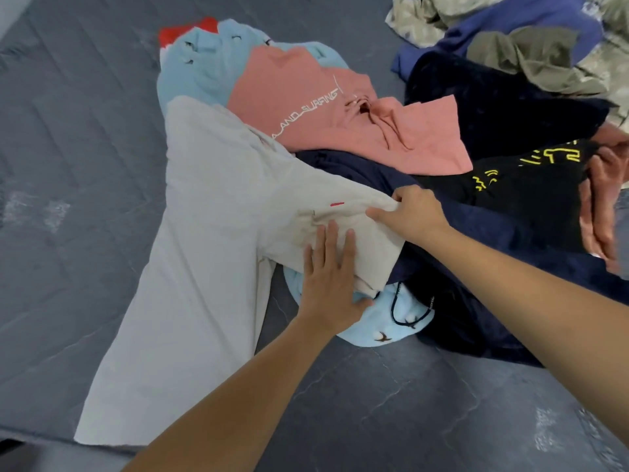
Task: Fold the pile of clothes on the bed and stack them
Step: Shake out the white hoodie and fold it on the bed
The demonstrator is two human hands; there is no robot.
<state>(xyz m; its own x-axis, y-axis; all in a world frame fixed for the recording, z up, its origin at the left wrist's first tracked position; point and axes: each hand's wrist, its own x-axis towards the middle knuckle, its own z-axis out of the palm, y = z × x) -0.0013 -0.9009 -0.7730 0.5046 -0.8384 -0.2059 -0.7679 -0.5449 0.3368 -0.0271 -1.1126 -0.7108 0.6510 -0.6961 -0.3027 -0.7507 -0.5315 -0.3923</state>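
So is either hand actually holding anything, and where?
The right hand pinches the beige shirt at its folded-over sleeve edge. The left hand only presses flat on it.

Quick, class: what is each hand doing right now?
Left hand: open, fingers flat, pressing the beige shirt.
Right hand: pinching a fold of the same shirt.

Even, soft light; wide-angle bending and slight blur at edges.

A spread shirt (204, 233) lies left on the bed (68, 165); the clothes pile (476, 148) sits right (partly overlapping it).
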